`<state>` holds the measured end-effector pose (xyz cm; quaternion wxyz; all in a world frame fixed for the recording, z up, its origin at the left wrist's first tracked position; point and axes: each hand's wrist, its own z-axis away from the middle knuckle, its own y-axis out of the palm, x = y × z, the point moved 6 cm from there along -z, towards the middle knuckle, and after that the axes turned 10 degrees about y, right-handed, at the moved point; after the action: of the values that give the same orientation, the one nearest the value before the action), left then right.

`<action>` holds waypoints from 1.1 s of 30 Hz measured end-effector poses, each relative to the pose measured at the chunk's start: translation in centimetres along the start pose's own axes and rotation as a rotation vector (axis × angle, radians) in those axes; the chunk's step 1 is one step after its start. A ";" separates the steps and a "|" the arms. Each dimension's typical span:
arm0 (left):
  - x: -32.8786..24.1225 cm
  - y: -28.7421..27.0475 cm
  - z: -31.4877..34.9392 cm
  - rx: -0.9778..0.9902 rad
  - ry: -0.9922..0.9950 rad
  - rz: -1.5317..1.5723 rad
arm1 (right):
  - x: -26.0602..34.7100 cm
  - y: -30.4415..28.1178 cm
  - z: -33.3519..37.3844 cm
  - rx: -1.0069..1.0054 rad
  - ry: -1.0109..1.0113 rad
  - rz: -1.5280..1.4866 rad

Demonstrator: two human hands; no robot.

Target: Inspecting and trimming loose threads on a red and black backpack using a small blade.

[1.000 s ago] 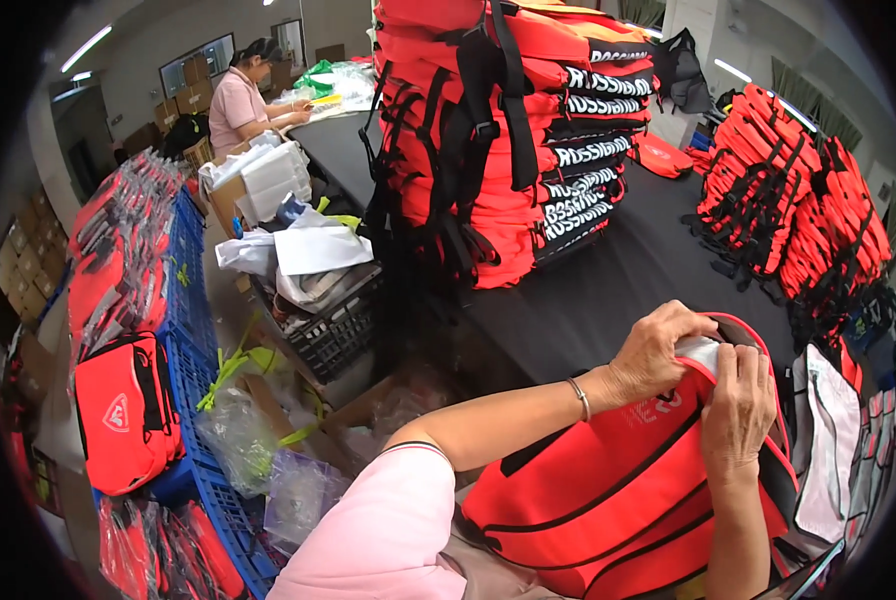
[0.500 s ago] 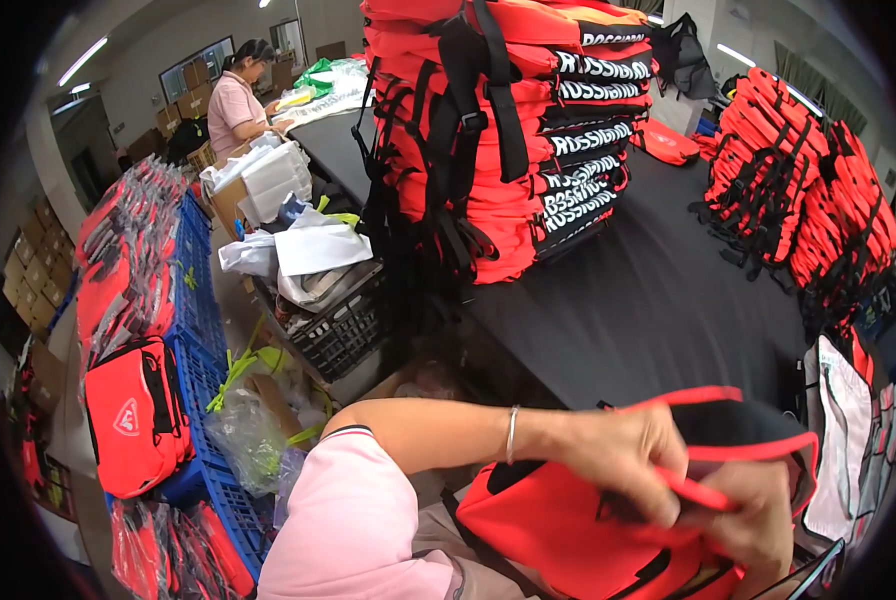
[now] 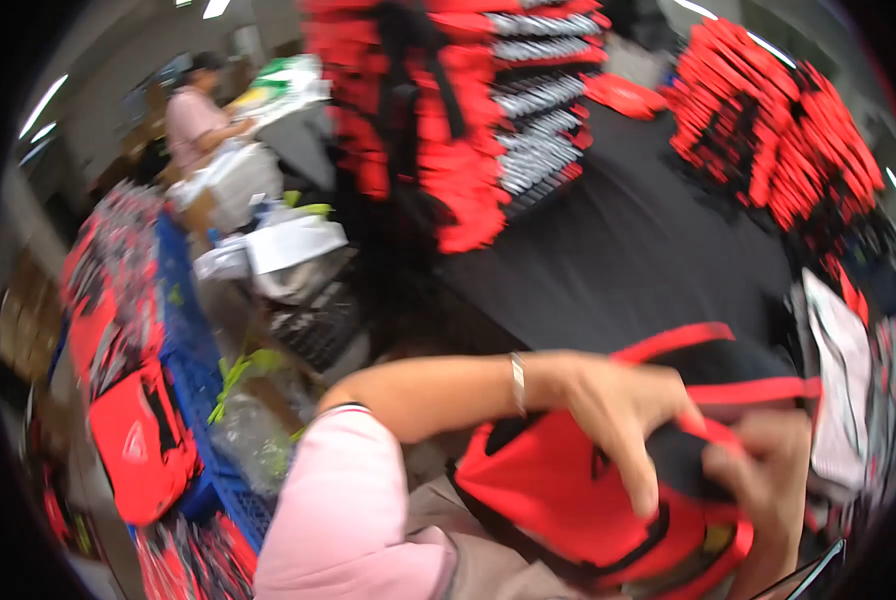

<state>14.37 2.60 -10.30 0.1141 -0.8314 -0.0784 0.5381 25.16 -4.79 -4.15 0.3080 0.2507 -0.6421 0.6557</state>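
A red and black backpack (image 3: pixel 568 500) lies before me at the lower right, its black-lined upper part standing up with red edging. Over its near side reaches my left hand (image 3: pixel 618 405), thumb and fingers spread apart, the fingertips close to the red edge of the bag. My right hand (image 3: pixel 773 470) is at the bag's right side with its fingers bent. Motion blurs those fingers, so whether they grip the fabric is unclear.
A tall stack of red backpacks (image 3: pixel 458 170) stands on the black-covered table (image 3: pixel 628 240), with more piled red bags (image 3: pixel 743 110) at the far right. Left are blue crates (image 3: pixel 183 320) of wrapped red bags and a black crate (image 3: pixel 318 325) holding papers. A co-worker (image 3: pixel 198 120) stands far left.
My left hand has let go of the red strip and spread its fingers. The right hand has shifted slightly up and right. The whole view has tilted and blurred.
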 end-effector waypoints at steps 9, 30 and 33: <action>3.0 -3.1 1.2 -0.478 -0.115 0.495 | -0.9 -1.5 -6.4 -0.357 -0.273 0.063; 5.5 -13.5 11.7 -1.100 -0.038 0.198 | -14.3 -5.3 -6.5 -0.282 -0.252 0.261; 2.6 -11.5 8.3 -0.796 0.105 -0.435 | -15.2 -5.8 -6.4 -0.367 -0.130 0.220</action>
<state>7.77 15.23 -12.70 -0.1002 -0.8008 -0.4461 0.3868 40.18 0.29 -11.49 0.2331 0.1605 -0.7926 0.5401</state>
